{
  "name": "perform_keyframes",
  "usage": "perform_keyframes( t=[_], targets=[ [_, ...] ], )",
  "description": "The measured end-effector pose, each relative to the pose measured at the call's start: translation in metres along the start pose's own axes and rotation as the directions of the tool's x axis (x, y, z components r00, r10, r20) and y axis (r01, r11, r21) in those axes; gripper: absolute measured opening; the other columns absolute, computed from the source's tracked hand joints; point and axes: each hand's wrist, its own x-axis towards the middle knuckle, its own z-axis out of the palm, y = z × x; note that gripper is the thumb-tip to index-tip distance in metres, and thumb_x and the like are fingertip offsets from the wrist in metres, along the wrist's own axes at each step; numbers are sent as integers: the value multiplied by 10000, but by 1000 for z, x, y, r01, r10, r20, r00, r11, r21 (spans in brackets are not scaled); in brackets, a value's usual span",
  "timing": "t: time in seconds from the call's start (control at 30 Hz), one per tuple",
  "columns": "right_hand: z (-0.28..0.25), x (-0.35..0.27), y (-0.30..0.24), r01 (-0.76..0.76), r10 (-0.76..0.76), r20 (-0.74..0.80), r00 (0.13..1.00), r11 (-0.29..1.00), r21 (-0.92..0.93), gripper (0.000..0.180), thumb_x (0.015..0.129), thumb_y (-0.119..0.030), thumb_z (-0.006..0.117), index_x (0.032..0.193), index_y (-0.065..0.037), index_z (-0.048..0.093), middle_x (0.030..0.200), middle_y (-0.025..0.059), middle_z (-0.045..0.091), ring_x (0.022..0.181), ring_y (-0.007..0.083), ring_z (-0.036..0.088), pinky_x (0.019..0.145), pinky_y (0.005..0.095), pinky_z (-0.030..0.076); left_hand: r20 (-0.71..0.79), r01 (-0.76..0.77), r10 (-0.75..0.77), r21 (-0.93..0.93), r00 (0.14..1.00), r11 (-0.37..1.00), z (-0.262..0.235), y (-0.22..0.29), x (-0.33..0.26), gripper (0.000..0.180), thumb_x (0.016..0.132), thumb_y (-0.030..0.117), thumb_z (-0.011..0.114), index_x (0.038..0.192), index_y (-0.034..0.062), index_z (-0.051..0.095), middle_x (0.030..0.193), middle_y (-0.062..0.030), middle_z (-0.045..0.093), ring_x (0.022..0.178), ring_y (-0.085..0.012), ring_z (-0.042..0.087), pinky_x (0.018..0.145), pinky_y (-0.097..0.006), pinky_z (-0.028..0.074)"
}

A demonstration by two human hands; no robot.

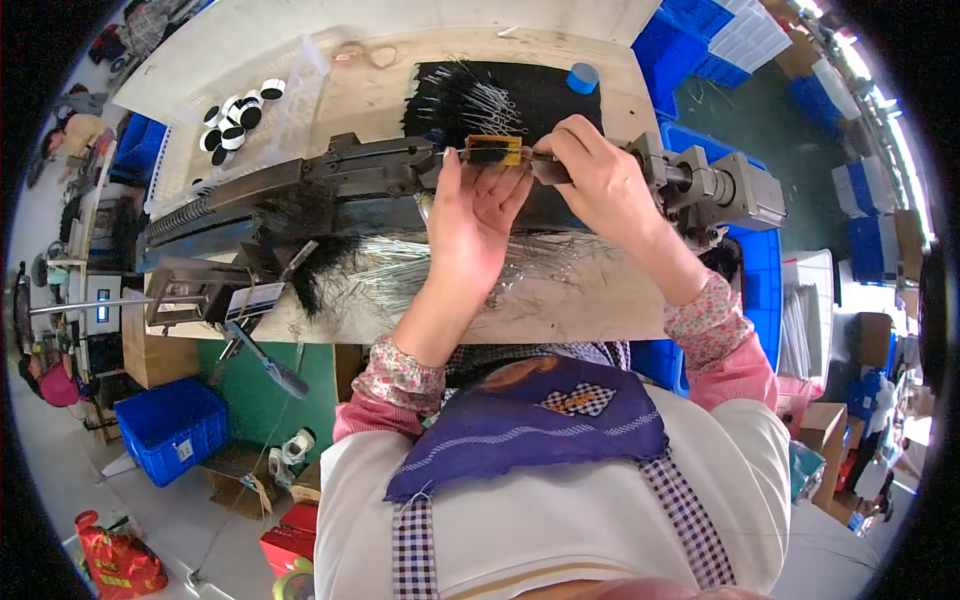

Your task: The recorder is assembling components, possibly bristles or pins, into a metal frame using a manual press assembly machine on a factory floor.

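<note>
Grip of left hand [468, 225] and right hand [605, 185] unclear; looped wires [488, 106] at twelve o'clock look done, straight wires [400, 268] at six unworked.

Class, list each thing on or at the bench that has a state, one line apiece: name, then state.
Left hand: palm up, thumb apart from visible fingers; grip unclear.
Right hand: fingers bent at the machine; grip unclear.
Machine: running or stopped, cannot tell.
Black mat: flat, partly covered.
Looped wires: loosely fanned on the mat.
Straight wires: loose, strewn.
Clear tray: uncovered.
Black-and-white caps: heaped in the tray.
</note>
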Motion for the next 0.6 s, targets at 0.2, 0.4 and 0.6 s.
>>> perform_keyframes(
  t=[0.2, 0.4, 0.6],
  targets=[
    [16, -14, -7, -87, 89, -67, 994, 995, 43, 338, 627, 47, 676, 935, -40, 568, 968, 90, 526, 843, 298, 605, 658, 359, 516, 41, 8, -11, 60, 999, 998, -8, 1, 0, 418, 967, 385, 469, 1139, 4, 498, 1108, -165, 595, 1077, -272, 574, 1015, -425, 421],
    [22, -10, -7, -103, 87, -126, 988, 987, -123, 304, 622, -17, 650, 905, -73, 554, 926, 71, 508, 821, 249, 590, 632, 367, 532, 23, 15, -18, 97, 1000, 995, -6, 3, 0, 411, 962, 375, 485, 1139, 4, 498, 1082, -157, 594, 1080, -272, 572, 1007, -421, 425],
    [10, 5, -3, -26, 15, -71, 997, 989, -146, 292, 585, -17, 641, 857, -69, 550, 890, 55, 499, 832, 236, 579, 613, 368, 516, 34, 14, -16, 60, 999, 998, -9, 5, 3, 441, 959, 406, 471, 1128, 4, 532, 1037, -140, 626, 1036, -265, 592, 977, -429, 444]
  ],
)
